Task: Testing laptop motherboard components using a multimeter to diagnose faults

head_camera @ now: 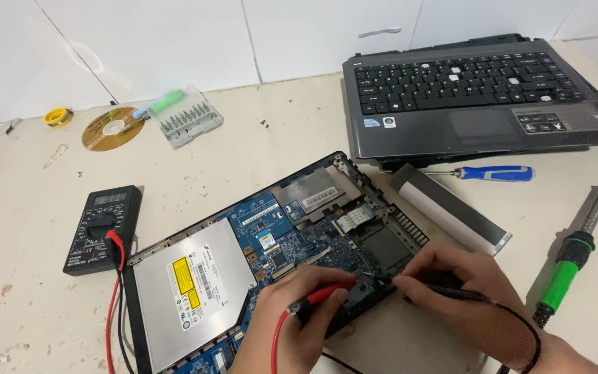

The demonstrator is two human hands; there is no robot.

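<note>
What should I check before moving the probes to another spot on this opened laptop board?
1. Red probe held in left hand: ok.
2. Black probe held in right hand: ok.
3. Both tips on the blue board, close together near its front edge: ok; exact contact points: cannot tell.
4. Leads plugged into the multimeter: ok.
5. Meter reading: cannot tell, display too small.
6. Soldering iron lying apart from the hands, to the right: ok.
</note>
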